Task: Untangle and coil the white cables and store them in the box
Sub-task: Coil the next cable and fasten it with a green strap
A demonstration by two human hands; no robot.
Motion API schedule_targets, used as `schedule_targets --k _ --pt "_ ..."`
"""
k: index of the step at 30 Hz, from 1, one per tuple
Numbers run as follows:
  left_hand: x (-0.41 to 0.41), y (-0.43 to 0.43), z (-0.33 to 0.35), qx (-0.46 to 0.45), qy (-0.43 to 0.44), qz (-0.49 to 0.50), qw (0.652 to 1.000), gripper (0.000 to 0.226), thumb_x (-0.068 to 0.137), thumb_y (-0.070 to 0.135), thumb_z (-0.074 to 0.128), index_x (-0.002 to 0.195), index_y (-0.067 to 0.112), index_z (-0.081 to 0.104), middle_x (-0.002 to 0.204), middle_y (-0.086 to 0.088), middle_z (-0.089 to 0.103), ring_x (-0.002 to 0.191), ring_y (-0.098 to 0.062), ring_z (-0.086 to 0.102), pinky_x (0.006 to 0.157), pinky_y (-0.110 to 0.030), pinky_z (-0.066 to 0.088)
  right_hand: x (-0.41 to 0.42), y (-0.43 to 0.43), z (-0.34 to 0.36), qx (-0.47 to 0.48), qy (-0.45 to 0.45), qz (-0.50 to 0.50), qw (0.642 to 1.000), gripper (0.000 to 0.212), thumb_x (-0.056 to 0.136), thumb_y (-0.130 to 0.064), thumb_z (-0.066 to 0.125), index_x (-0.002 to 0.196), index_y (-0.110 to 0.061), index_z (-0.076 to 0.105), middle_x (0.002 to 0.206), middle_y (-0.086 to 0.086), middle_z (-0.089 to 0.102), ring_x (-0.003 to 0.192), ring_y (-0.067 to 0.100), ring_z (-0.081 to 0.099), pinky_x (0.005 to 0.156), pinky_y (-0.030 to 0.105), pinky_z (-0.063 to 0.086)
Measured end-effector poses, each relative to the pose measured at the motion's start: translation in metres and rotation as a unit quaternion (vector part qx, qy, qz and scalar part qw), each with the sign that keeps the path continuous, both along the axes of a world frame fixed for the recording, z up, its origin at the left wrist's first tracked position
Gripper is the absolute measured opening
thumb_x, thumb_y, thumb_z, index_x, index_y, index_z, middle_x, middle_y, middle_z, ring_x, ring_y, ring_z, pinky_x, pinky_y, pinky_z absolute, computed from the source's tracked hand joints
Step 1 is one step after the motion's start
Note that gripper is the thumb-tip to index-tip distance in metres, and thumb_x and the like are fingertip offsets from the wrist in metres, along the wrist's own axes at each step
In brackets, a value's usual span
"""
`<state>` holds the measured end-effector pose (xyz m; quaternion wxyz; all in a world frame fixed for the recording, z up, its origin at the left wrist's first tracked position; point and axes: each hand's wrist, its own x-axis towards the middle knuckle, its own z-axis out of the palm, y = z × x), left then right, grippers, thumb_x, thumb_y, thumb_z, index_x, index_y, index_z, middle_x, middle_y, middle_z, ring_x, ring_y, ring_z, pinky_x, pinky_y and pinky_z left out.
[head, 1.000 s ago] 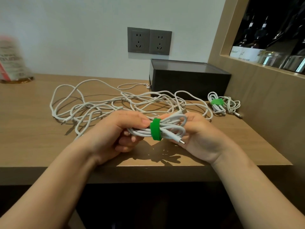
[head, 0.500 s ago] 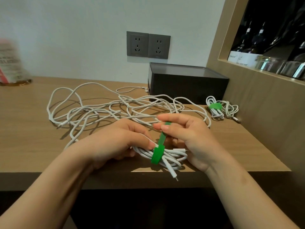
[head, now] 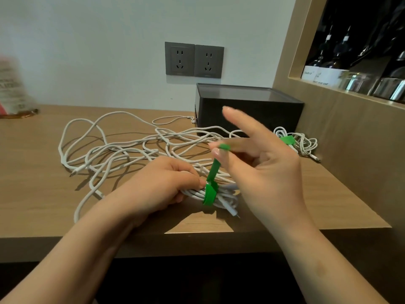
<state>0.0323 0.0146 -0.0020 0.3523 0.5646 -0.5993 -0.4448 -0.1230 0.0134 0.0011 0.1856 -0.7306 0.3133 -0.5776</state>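
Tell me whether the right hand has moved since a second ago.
Yes. The right hand has left the coiled cable and pulled the green strap up toward the black box; its index finger now overlaps the box front.

A brown wooden worktop (head: 43, 194) runs along a white wall (head: 87, 51). Two grey sockets (head: 179, 59) sit side by side on that wall. At the far left stands a blurry packet (head: 11, 88) with red and white on it. On the right, a wooden shelf (head: 341, 93) holds dark bottles (head: 324, 51) with white labels, and shiny metal pots (head: 385, 87) just beside them.
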Motion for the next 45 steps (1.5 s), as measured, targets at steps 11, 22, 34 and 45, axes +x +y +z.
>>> schedule_targets --k 11,22,34,45 --pt "-0.007 -0.007 -0.010 -0.084 0.089 0.152 0.981 0.022 0.090 0.014 0.056 0.069 0.009 0.061 0.044 0.001 0.044 0.031 -0.004 0.033 0.036 -0.019 0.024 0.003 -0.002 -0.010 0.036 0.000 0.072 0.997 0.033 0.077 0.000 0.071 0.083 -0.032 0.068 0.082 -0.017 0.071 0.084 0.000 0.067 0.070 0.011 0.051" --pt "0.001 -0.008 -0.011 -0.065 0.242 0.179 0.952 0.017 0.094 0.017 0.052 0.085 0.006 0.062 0.046 0.003 0.046 0.036 -0.005 0.034 0.033 -0.015 0.027 0.008 -0.002 -0.012 0.160 0.042 0.069 0.984 0.021 0.079 -0.017 0.070 0.073 -0.037 0.068 0.084 -0.017 0.063 0.079 -0.002 0.057 0.062 0.011 0.045" --pt "0.001 -0.003 -0.006 0.016 0.386 0.133 0.913 0.014 0.093 0.018 0.049 0.096 0.009 0.060 0.049 0.003 0.043 0.035 -0.003 0.033 0.030 -0.011 0.026 0.011 -0.003 -0.013 0.246 -0.016 0.104 0.964 0.033 0.077 0.004 0.066 0.061 -0.025 0.069 0.057 -0.009 0.062 0.053 0.001 0.055 0.050 0.015 0.044" --pt "0.002 -0.005 -0.008 0.011 0.413 0.129 0.902 0.014 0.093 0.019 0.048 0.092 0.009 0.059 0.049 0.003 0.043 0.034 -0.003 0.032 0.030 -0.011 0.025 0.008 -0.008 -0.012 0.329 -0.054 0.115 0.936 0.013 0.076 -0.009 0.072 0.072 -0.021 0.074 0.066 -0.002 0.069 0.060 0.010 0.062 0.059 0.023 0.054"
